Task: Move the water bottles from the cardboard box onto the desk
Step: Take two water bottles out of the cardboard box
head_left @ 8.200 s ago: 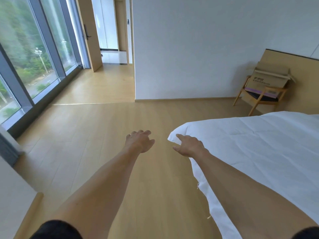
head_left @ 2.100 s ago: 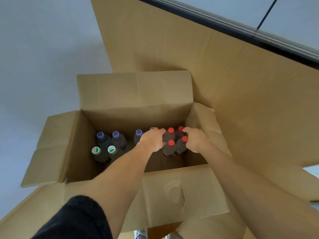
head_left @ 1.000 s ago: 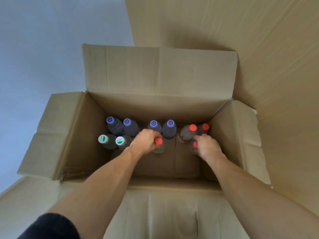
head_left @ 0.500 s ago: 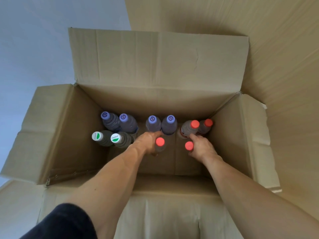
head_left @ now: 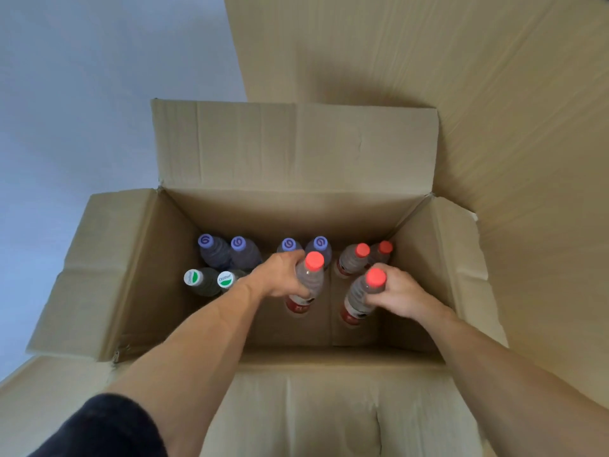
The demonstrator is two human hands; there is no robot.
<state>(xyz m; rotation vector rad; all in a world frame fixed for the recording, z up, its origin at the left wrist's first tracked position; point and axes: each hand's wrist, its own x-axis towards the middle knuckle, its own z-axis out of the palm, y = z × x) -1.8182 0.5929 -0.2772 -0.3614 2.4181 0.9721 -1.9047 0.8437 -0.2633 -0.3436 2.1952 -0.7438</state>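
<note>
An open cardboard box (head_left: 296, 212) stands below me with its flaps spread. My left hand (head_left: 280, 275) grips a clear red-capped water bottle (head_left: 311, 282) near its neck, raised off the box floor. My right hand (head_left: 398, 291) grips a second red-capped bottle (head_left: 361, 296), also raised and tilted. Two more red-capped bottles (head_left: 354, 258) stand at the back right of the box. Several purple-capped bottles (head_left: 230, 252) line the back wall. Two bottles with green-and-white caps (head_left: 204, 280) stand at the left.
A light wooden panel (head_left: 461, 77) rises behind and to the right of the box. A pale wall (head_left: 99, 77) is at the left. The near flap (head_left: 329, 413) of the box hangs toward me. The desk is out of view.
Both hands have lifted their red-capped bottles up from the box floor, so more of each bottle shows. The other bottles have not moved.
</note>
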